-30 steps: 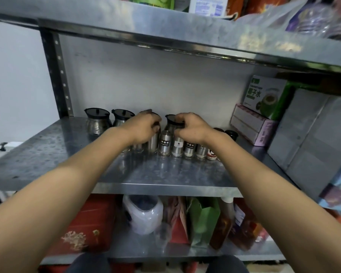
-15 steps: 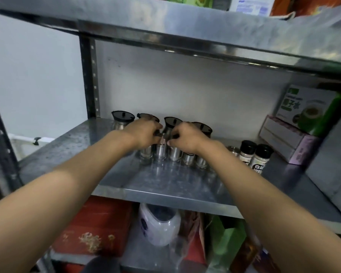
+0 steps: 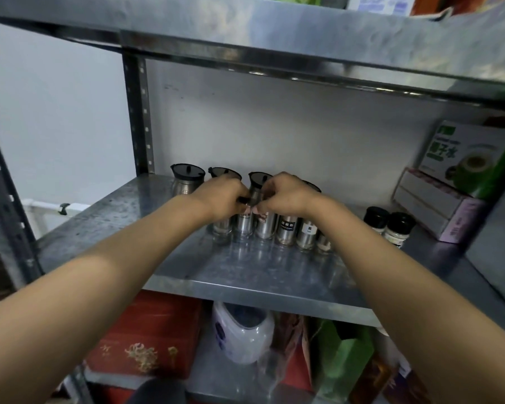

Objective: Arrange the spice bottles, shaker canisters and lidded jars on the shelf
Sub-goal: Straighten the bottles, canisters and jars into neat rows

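Note:
A row of steel shaker canisters (image 3: 286, 233) stands mid-shelf on the metal shelf (image 3: 245, 272). Behind them is a row of steel lidded jars with dark lids (image 3: 187, 177). My left hand (image 3: 220, 199) curls over the tops of the leftmost canisters (image 3: 222, 230). My right hand (image 3: 283, 195) curls over the tops of the canisters beside them, fingertips pinching a cap. The two hands nearly touch in front of a lidded jar (image 3: 258, 182). Two black-capped spice bottles (image 3: 398, 228) stand at the right end of the row.
A green and white box (image 3: 467, 156) sits on a pink box (image 3: 438, 205) at the shelf's right. A grey panel stands at the far right. The upper shelf (image 3: 274, 39) hangs close overhead. A red box (image 3: 146, 333), a white appliance and bags fill the shelf below.
The view has shifted left and nearer; the black-capped spice bottles came into sight on the right. Both hands stay curled over the canister tops, drawn closer together.

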Motion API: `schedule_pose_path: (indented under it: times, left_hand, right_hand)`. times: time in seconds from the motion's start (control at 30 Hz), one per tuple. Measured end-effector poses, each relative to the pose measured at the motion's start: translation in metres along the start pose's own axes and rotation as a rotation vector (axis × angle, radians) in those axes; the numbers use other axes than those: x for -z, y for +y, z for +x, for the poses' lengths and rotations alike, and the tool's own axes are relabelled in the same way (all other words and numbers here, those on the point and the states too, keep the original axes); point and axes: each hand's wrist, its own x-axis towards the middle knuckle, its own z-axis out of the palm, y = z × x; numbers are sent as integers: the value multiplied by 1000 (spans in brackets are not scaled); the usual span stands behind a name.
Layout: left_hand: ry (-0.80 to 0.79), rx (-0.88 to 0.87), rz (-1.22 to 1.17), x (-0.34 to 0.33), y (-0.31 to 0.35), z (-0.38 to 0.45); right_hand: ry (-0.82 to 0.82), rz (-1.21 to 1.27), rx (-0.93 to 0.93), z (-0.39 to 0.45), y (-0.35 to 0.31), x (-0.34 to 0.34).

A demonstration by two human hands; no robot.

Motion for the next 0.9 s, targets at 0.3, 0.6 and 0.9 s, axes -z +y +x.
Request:
schedule_pose_path:
  times: [0.3,0.6,0.9]
  left_hand:
    - [0,10,-61,-2,2,-2]
    - [20,-8,-68,-4,2,-5]
    - [87,45,-183,11,-16,-16]
  right_hand:
    - [-56,16,-3,-7,4,6]
    - [-96,10,26,-13,2,9]
    - [27,173,27,-7,-6,8]
